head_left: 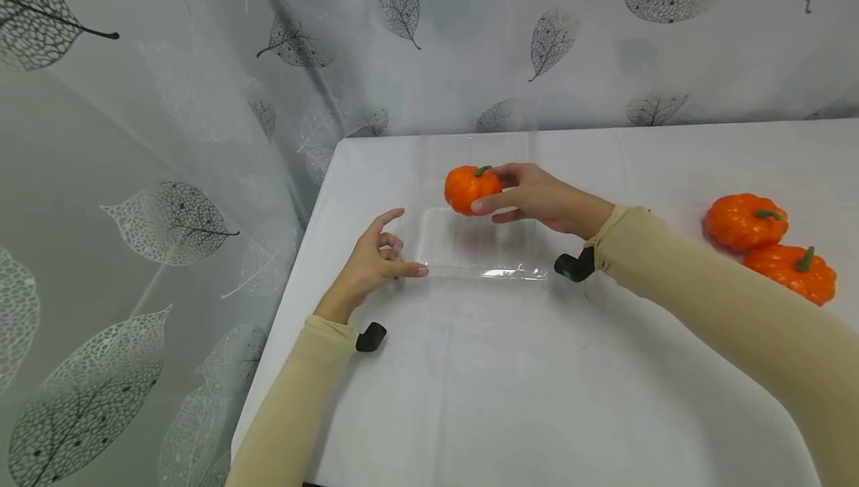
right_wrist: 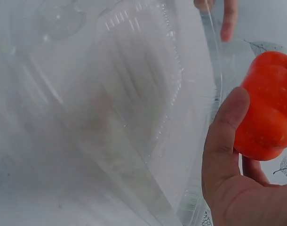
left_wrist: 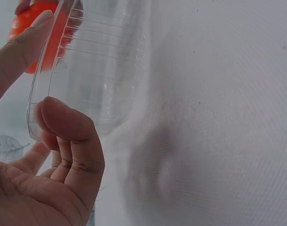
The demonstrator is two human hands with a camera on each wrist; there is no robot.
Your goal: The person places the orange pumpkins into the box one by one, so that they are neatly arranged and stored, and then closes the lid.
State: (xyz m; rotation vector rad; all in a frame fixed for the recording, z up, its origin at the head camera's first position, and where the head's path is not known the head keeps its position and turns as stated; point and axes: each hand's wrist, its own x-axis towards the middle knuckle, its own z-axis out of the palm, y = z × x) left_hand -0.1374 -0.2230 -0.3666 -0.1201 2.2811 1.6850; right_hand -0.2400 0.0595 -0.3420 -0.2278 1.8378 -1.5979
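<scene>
My right hand (head_left: 540, 200) pinches a small orange toy pumpkin (head_left: 467, 187) with a green stem, thumb on one side and fingers on the other. The pumpkin is held over a clear plastic clamshell container (head_left: 483, 272), whose lid stands raised at the back. In the right wrist view the thumb (right_wrist: 226, 122) lies against the pumpkin (right_wrist: 268, 108). At the container's left side is my left hand (head_left: 372, 256). In the left wrist view its thumb extends along the container's rim (left_wrist: 33, 113) while curled fingers (left_wrist: 70, 125) hold the edge.
Two more orange pumpkins (head_left: 746, 222) lie close together on the right of the white table (head_left: 537, 382), partly beside the right sleeve. A grey curtain with leaf prints (head_left: 456, 62) hangs behind and to the left of the table.
</scene>
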